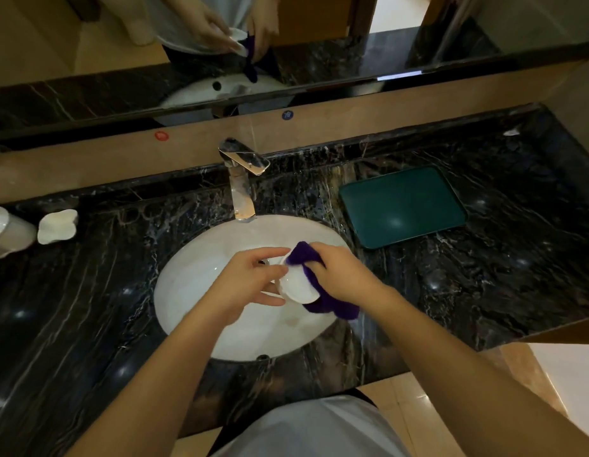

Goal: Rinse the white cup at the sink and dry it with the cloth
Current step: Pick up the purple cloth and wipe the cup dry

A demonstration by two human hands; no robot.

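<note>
Over the white oval sink (194, 285) I hold the white cup (299, 286) tilted on its side, its base turned toward me. My left hand (250, 282) grips the cup from the left, fingers around its rim and wall. My right hand (342, 275) holds a purple cloth (332, 306) pressed against the cup's right side; part of the cloth wraps over the cup's top edge and part hangs below my palm. The chrome faucet (242, 179) stands behind the sink, and no water runs from it.
A dark green tray (403, 206) lies on the black marble counter (484, 275) to the right of the sink. Two white containers (57, 225) stand at the far left. A mirror runs along the back wall. The counter's front edge is close to my body.
</note>
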